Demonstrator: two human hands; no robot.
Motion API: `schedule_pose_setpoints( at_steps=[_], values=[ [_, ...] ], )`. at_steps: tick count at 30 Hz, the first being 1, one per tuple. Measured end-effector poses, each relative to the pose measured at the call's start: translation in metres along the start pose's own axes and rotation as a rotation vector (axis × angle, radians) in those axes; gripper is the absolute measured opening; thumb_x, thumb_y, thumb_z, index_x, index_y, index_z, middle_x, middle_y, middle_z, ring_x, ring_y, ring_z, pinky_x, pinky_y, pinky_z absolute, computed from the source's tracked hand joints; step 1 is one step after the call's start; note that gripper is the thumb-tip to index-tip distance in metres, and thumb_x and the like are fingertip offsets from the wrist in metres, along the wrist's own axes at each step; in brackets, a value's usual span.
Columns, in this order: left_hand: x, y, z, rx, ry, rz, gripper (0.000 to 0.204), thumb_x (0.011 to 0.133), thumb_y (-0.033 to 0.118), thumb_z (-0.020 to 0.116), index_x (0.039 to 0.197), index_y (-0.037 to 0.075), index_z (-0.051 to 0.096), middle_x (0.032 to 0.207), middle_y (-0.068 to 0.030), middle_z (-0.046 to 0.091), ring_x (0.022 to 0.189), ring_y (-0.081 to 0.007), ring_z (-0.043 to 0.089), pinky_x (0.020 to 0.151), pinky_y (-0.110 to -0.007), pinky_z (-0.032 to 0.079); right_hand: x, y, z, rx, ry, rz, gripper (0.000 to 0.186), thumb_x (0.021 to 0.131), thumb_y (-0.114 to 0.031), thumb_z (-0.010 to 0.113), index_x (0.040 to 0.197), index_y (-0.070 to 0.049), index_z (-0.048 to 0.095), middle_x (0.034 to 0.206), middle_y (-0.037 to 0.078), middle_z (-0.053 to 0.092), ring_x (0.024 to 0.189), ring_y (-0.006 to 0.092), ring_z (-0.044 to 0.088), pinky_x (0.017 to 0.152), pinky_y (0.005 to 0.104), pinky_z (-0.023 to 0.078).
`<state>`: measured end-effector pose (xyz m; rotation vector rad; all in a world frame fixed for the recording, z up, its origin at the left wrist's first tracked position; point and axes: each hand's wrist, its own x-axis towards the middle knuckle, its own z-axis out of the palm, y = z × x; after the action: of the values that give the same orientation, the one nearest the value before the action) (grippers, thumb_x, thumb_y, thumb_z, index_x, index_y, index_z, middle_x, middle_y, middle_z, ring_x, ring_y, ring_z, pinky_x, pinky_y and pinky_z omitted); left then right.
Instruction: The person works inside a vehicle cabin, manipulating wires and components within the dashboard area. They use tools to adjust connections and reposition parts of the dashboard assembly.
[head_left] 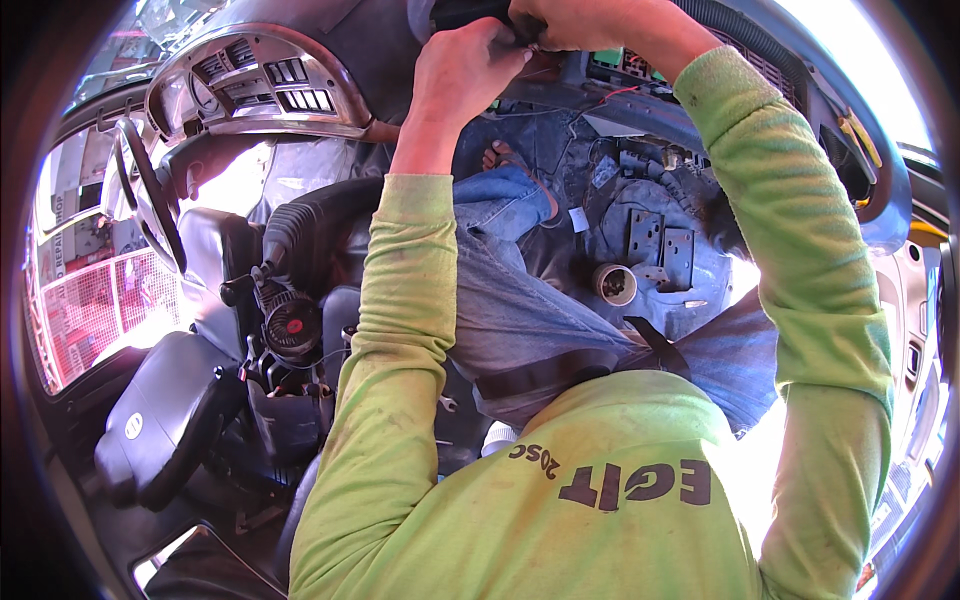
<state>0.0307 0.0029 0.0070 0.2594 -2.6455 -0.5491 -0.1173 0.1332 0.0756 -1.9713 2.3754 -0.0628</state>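
Both arms, in lime-green sleeves, reach up to the open dashboard of a vehicle cab. My left hand [462,72] is closed, its thumb and fingers pinched together at the top edge of the view. Beside it, my right hand [585,22] is closed too, its fingertips meeting the left ones. What lies between the fingertips is too small and dark to make out. Just right of the hands, an opening in the dashboard shows green circuit boards [608,58] and a thin red wire [622,92].
Left are the instrument panel [265,85], steering wheel [150,195], driver's seat [165,420] and a small black fan [292,322]. On the floor, metal brackets [660,250] with holes lie near a round container [614,286]. A wrench [448,403] lies beside my thigh.
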Motion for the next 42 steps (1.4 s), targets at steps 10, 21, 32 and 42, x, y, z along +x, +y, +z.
schedule_pose_setpoints(
  at_steps=[10, 21, 32, 42],
  values=[
    [0.002, 0.000, 0.001, -0.020, -0.014, -0.029, 0.028, 0.092, 0.029, 0.074, 0.112, 0.010, 0.076, 0.083, -0.0129, 0.076, 0.080, -0.0322, 0.075, 0.075, -0.040, 0.057, -0.010, 0.006, -0.013, -0.001, -0.005, -0.014, 0.019, 0.075, -0.015, 0.074, 0.092, -0.005, 0.077, 0.094, 0.018, 0.074, 0.093, 0.0395, 0.071, 0.081, 0.0491, 0.057],
    [0.004, 0.001, 0.005, 0.087, 0.018, -0.029, 0.027, 0.090, 0.033, 0.070, 0.106, 0.012, 0.078, 0.093, -0.0170, 0.076, 0.092, -0.0393, 0.073, 0.083, -0.049, 0.058, -0.007, 0.020, -0.014, 0.162, 0.066, -0.027, 0.019, 0.076, -0.011, 0.073, 0.093, -0.005, 0.076, 0.093, 0.018, 0.074, 0.091, 0.0386, 0.071, 0.081, 0.0479, 0.055],
    [0.006, -0.004, 0.006, 0.083, 0.017, -0.003, 0.029, 0.091, 0.033, 0.071, 0.106, 0.010, 0.077, 0.086, -0.0180, 0.074, 0.087, -0.0393, 0.072, 0.080, -0.047, 0.057, -0.013, 0.021, -0.029, 0.100, -0.035, -0.159, 0.026, 0.080, -0.020, 0.076, 0.097, -0.001, 0.078, 0.085, 0.021, 0.073, 0.083, 0.0377, 0.072, 0.075, 0.0489, 0.056],
    [0.006, 0.002, 0.009, 0.196, -0.029, -0.064, 0.025, 0.092, 0.033, 0.069, 0.100, 0.011, 0.077, 0.091, -0.0163, 0.076, 0.091, -0.0395, 0.072, 0.081, -0.050, 0.058, -0.041, 0.026, -0.018, -0.093, 0.104, -0.166, 0.015, 0.084, -0.016, 0.068, 0.088, -0.003, 0.073, 0.098, 0.017, 0.069, 0.089, 0.0401, 0.070, 0.078, 0.0489, 0.055]
  ],
)
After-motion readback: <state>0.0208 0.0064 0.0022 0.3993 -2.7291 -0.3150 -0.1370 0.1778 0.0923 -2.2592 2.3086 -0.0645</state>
